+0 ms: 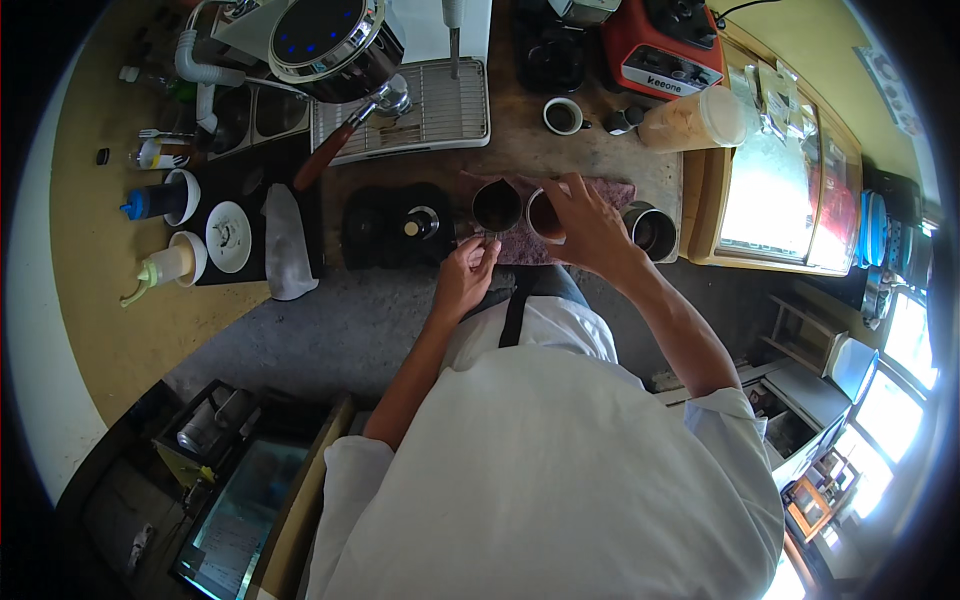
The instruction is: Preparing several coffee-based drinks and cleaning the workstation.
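Observation:
My left hand (470,274) grips the handle of a small metal pitcher (497,206), whose inside looks dark. Close to its right, my right hand (589,225) curves its fingers over and around the rim of a cup (544,216), partly hidden by the fingers. Both vessels are at a folded reddish cloth (525,247) along the counter's front edge. A wider metal container (650,232) is just right of my right hand. To the left, a metal tamper (421,223) rests on a black mat (367,225).
An espresso machine (330,45) holds a portafilter (327,154) with a wooden handle above its drip tray (442,105). Behind the cloth are a cup of dark liquid (562,116), a red blender base (664,52) and a lidded plastic jar (686,120). Bowls with squeeze bottles (169,266) sit left.

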The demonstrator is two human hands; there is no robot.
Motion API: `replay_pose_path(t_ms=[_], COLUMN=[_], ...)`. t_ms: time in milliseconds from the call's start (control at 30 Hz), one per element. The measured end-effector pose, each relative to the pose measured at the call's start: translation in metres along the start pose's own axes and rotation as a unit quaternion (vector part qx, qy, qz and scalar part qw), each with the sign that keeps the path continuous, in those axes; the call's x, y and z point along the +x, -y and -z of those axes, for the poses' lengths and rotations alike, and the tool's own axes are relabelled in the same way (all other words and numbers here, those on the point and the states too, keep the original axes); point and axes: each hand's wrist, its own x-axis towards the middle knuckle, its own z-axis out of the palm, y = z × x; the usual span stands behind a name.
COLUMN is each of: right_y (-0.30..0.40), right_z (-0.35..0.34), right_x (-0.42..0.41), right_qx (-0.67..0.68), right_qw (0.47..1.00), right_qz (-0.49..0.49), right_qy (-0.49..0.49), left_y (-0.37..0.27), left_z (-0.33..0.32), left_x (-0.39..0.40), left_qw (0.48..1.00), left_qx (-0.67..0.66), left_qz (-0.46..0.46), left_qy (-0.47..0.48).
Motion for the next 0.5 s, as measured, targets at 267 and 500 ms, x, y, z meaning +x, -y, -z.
replay_pose_path(t_ms=[267, 500], right_y=[0.010, 0.048], right_z=[0.002, 0.027], right_x=[-0.005, -0.028], right_qx=[-0.022, 0.099], right_qw=[0.999, 0.990], right_qz=[-0.025, -0.006], right_qy=[0.014, -0.105], left_y=[-0.009, -0.056], left_z=[0.015, 0.042], left_x=[-0.003, -0.028], left_qw=[0.995, 0.993], left_qx=[-0.022, -0.044], left_qz=[0.040, 0.015], left_qy=[0.089, 0.110])
